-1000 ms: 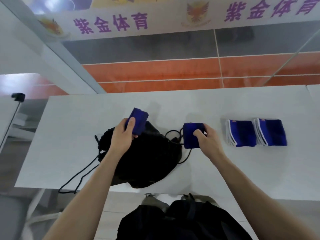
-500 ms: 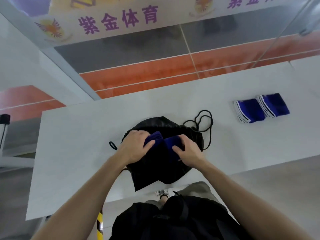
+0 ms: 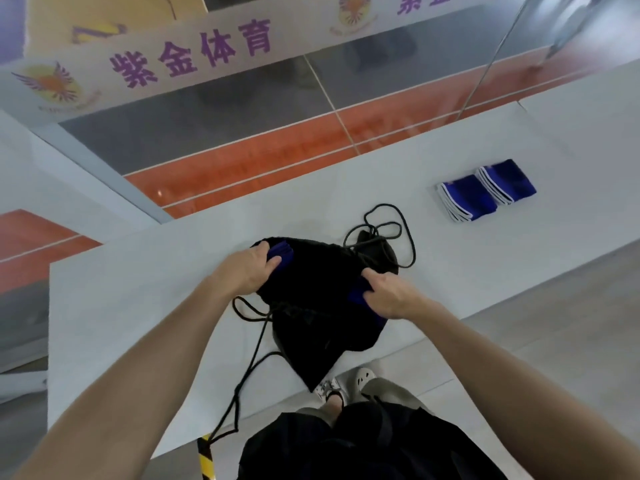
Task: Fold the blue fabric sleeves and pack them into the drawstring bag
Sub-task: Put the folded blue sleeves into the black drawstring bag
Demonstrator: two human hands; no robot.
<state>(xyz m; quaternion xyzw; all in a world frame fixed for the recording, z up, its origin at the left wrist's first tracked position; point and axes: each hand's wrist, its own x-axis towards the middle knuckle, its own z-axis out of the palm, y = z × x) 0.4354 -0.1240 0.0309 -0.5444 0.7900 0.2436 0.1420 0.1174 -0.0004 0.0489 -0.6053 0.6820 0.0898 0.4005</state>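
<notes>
The black drawstring bag [image 3: 322, 306] lies on the white table [image 3: 121, 306] in front of me, its cords looping out at the back and toward me. My left hand [image 3: 247, 268] grips a folded blue sleeve [image 3: 281, 252] at the bag's left edge. My right hand [image 3: 391, 296] grips another folded blue sleeve [image 3: 356, 294] at the bag's right side; most of it is hidden by my fingers and the bag. Two more folded blue sleeves lie side by side at the far right, one nearer the bag [image 3: 469, 199] and one farther right [image 3: 509, 181].
A black cord [image 3: 398, 233] curls behind the bag and another [image 3: 249, 375] trails off the near table edge. Behind the table runs a glass wall with an orange stripe and a banner. My feet and dark clothing show below the table edge.
Both hands have spread apart, each with its blue sleeve, from the bag's middle to its left and right sides. The view has tilted and the bag sits closer to the near edge.
</notes>
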